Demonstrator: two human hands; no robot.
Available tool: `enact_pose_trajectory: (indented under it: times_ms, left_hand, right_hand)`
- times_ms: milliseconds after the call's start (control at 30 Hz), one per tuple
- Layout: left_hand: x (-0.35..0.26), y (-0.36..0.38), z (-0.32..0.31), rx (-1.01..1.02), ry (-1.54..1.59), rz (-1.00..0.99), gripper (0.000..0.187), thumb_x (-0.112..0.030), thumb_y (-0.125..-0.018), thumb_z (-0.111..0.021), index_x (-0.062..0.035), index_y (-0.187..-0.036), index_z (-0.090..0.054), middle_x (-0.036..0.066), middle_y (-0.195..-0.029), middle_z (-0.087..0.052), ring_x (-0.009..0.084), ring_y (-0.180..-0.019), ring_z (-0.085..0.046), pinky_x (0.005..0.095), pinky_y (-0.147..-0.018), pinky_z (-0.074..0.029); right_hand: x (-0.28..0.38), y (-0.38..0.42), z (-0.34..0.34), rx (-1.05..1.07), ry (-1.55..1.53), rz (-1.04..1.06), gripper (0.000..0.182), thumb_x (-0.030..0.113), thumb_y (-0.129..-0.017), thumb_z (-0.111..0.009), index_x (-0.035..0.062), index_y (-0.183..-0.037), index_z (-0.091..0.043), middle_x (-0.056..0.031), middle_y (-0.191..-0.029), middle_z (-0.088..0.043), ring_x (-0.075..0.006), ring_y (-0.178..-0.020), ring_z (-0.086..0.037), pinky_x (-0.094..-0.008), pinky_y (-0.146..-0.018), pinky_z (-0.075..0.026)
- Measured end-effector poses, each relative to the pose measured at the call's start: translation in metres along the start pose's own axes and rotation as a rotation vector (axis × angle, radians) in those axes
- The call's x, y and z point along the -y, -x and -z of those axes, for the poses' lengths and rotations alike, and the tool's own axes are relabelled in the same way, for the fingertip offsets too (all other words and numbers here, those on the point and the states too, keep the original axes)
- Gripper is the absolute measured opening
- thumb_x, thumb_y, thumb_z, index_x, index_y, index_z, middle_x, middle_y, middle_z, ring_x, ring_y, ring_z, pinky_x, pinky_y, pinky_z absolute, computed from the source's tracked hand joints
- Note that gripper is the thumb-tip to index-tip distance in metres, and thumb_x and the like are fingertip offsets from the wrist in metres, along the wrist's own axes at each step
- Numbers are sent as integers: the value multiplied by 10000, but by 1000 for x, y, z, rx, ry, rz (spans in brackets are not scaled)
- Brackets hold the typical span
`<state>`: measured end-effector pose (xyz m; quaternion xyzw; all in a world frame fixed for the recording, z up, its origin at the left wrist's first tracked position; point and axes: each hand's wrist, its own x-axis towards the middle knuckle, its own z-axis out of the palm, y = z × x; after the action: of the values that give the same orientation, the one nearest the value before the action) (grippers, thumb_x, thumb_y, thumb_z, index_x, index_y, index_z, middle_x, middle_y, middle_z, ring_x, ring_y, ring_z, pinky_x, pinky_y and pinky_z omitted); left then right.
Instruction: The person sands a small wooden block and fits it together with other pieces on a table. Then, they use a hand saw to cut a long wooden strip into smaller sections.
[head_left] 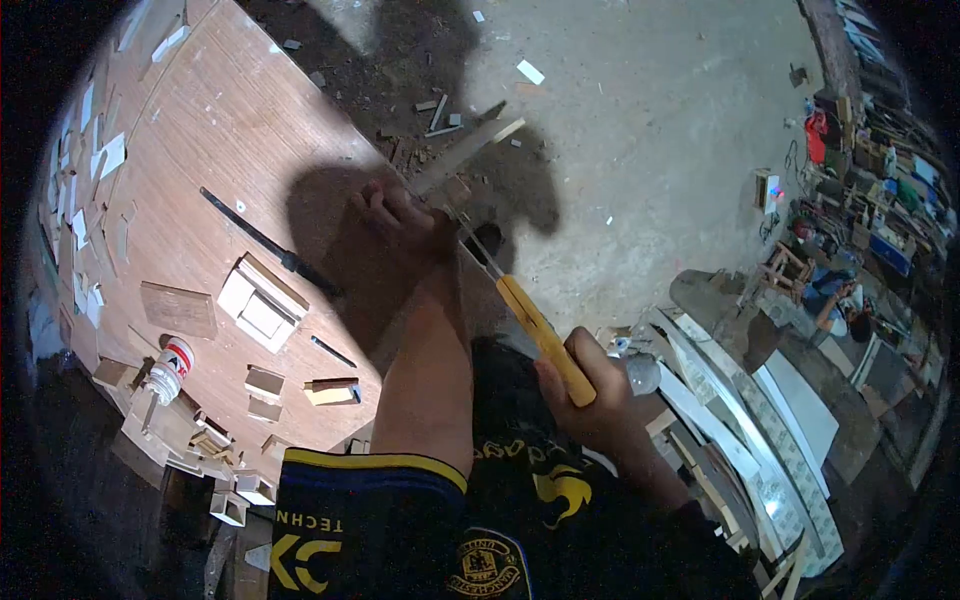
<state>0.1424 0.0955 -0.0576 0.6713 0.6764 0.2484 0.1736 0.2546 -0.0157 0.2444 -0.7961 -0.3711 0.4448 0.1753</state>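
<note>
My right hand [597,385] is closed round the end of a saw's yellow handle [545,340]. The saw's thin blade slants up and left from the handle to the table edge, meeting a flat wooden strip [465,155] close to my left hand. My left hand [405,220] presses the strip at the edge of the wooden table [240,110], fingers curled over it. The strip's far end juts out over the floor. Shadow hides part of the left fingers and the blade's tip.
On the table lie a long dark tool [260,235], a small wooden box [262,302], a pen [333,351], a white-and-red bottle [170,368] and scattered offcuts. Long boards [745,440] lean at the right. Another person [835,300] sits among clutter at far right.
</note>
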Motion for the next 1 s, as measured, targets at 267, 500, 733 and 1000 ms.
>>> enact_pose_trajectory:
  times_ms: [267, 500, 733, 1000]
  left_hand:
    - [-4, -4, -8, -195, -91, -117, 640, -610, -923, -466, 16, -1001, -576, 239, -1146, -484, 473, -1256, -419, 607, -1045, -338]
    - [0, 0, -10, -167, -92, -45, 553, -511, -923, -479, 22, -1037, -571, 237, -1137, -494, 477, -1259, -416, 625, -1058, -315]
    - [-30, -18, 23, -46, -138, -8, 574, -549, -908, -452, 5, -1018, -549, 241, -1166, -473, 489, -1283, -390, 616, -1061, -317]
    - [-13, -1, -5, -164, -11, -6, 836, -801, -810, -468, 5, -1015, -550, 237, -1156, -468, 494, -1194, -435, 617, -995, -369]
  right_hand:
    - [-2, -14, -5, 21, 30, 32, 250, 177, -889, -698, 28, -955, -508, -199, -660, -620, -375, -614, -674, -430, -496, -487]
    - [1, -7, 4, 52, 2, -8, 250, 172, -889, -696, 28, -962, -506, -203, -661, -618, -382, -617, -672, -419, -506, -498]
    - [9, 0, 22, 21, 96, 103, 227, 154, -889, -696, 31, -938, -512, -178, -655, -604, -354, -602, -670, -400, -486, -488]
    - [12, 5, 27, 66, 110, 100, 258, 80, -888, -677, -60, -1045, -527, -113, -707, -604, -244, -583, -654, -337, -523, -488]
